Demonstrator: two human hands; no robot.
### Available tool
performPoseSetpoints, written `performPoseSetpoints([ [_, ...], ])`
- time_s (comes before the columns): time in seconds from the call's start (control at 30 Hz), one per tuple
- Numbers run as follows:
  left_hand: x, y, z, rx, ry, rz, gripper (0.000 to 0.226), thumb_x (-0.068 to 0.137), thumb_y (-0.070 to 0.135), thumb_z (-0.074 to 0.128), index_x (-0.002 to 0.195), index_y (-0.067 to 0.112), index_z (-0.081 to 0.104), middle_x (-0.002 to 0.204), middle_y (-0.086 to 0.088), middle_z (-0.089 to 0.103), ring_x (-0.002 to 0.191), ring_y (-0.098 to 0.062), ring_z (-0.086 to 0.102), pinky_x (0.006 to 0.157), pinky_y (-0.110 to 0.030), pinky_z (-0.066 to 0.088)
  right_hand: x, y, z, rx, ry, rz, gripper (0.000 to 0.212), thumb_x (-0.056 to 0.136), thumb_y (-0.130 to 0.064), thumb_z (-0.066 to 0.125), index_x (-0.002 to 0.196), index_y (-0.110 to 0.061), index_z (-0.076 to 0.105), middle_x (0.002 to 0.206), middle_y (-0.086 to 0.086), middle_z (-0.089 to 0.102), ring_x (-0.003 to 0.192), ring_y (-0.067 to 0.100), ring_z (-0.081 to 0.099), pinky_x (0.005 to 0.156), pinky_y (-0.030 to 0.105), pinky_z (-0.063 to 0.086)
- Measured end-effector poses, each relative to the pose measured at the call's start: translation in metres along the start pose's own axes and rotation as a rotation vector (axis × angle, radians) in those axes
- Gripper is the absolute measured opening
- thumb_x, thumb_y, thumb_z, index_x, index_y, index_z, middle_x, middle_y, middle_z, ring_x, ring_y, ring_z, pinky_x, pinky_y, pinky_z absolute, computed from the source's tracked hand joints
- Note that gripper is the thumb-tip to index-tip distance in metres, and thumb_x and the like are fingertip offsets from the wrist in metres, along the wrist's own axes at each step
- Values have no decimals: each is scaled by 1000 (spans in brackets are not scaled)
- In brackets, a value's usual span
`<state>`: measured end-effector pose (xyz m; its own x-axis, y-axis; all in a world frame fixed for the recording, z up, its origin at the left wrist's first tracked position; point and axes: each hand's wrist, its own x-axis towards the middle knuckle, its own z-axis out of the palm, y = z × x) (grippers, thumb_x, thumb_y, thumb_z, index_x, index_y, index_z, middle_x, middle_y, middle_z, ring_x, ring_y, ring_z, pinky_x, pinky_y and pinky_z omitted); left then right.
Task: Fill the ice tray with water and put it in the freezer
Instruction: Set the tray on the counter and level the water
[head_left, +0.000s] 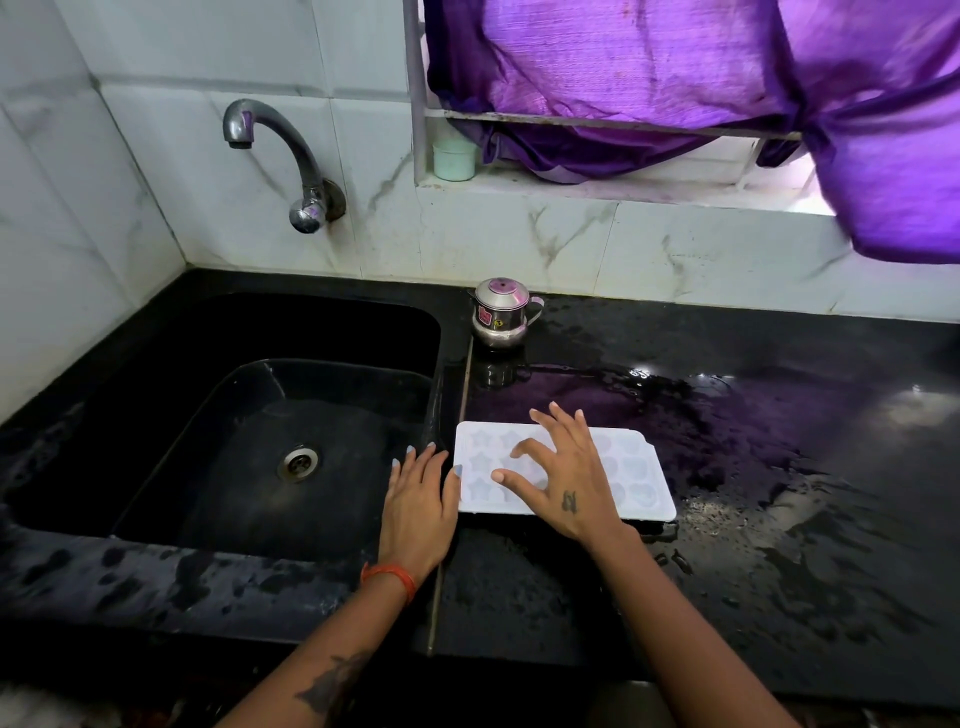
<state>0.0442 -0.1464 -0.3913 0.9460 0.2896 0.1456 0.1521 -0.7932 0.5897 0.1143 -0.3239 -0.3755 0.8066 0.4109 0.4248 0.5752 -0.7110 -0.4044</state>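
Both hands open: left hand (418, 501) at the edge of the ice tray (639, 480), right hand (566, 475) spread above it. Lift level by both ends toward the tap (270, 140), upper left.

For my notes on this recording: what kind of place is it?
Most likely a home kitchen: a black sink under a wall tap, a wet black counter, and a small steel pot.

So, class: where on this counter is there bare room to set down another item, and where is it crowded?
Free: the wet black counter right of the ice tray, up to the tiled wall, and the front strip below the tray. The sink basin is bare too. Crowded: the tray's left end, where the left hand and right hand meet, and the steel pot behind.
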Motion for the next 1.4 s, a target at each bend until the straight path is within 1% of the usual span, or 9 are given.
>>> performPoseSetpoints([
  [0.1, 0, 0, 0, -8, 0, 0, 62, 91, 45, 19, 137, 14, 44, 150, -4, 36, 144, -19, 19, 117, -28, 2, -2, -2, 3, -4, -72, 3, 66, 80, -78, 32, 87, -25, 69, 137, 8, 51, 140, 25, 30, 119, 43, 8],
  [0.23, 0, 0, 0, -8, 1, 2, 62, 91, 46, 19, 137, 14, 44, 150, -4, 35, 144, -19, 18, 117, -28, 1, -3, -3, 3, -29, -126, -6, 68, 80, -79, 28, 96, -28, 71, 141, 7, 48, 141, 24, 27, 119, 44, 7],
  [0.43, 0, 1, 0, -2, 0, -1, 61, 92, 46, 19, 138, 14, 43, 150, -3, 35, 144, -18, 18, 117, -28, 1, -6, 0, 4, -12, -114, -20, 59, 83, -73, 34, 95, -27, 69, 139, 11, 49, 140, 28, 29, 118, 48, 12],
  [0.57, 0, 0, 1, 3, -3, -4, 52, 98, 41, 24, 138, 14, 42, 151, -3, 34, 144, -18, 17, 117, -28, 1, -6, 1, 5, -34, -102, -25, 55, 84, -71, 36, 94, -27, 67, 137, 11, 50, 139, 29, 30, 117, 50, 13],
  [0.7, -1, 2, 0, -5, -3, -4, 62, 91, 46, 18, 138, 14, 43, 150, -3, 35, 144, -18, 18, 118, -29, 2, -7, 1, 6, -44, -94, -16, 57, 84, -73, 34, 93, -27, 67, 137, 11, 50, 140, 29, 29, 117, 48, 12],
  [1.0, 0, 0, 2, 12, 6, 1, 56, 96, 43, 22, 137, 14, 44, 150, -3, 36, 144, -18, 19, 118, -29, 3, -6, 2, 3, 9, -151, 3, 61, 80, -76, 34, 103, -31, 67, 145, 6, 42, 144, 22, 18, 119, 43, 2],
  [1.13, 0, 0, 1, 9, -2, -1, 62, 91, 45, 18, 137, 14, 44, 150, -3, 35, 144, -18, 18, 118, -29, 2, -5, 1, 0, 17, -177, 0, 66, 78, -79, 30, 106, -31, 67, 146, 5, 41, 145, 21, 16, 119, 41, 1],
  [1.27, 0, 0, 2, 16, -6, -1, 53, 97, 41, 23, 138, 14, 43, 151, -3, 34, 144, -18, 17, 118, -29, 2, -5, 0, -1, 24, -181, -5, 70, 78, -81, 27, 105, -30, 67, 146, 6, 41, 144, 22, 17, 119, 41, 1],
  [1.4, 0, 0, 1, 8, -9, -5, 62, 91, 46, 17, 138, 14, 43, 151, -3, 34, 144, -18, 17, 117, -28, 1, -6, -1, -2, 21, -176, -7, 67, 80, -79, 28, 102, -29, 67, 145, 6, 43, 144, 23, 18, 119, 41, 2],
])
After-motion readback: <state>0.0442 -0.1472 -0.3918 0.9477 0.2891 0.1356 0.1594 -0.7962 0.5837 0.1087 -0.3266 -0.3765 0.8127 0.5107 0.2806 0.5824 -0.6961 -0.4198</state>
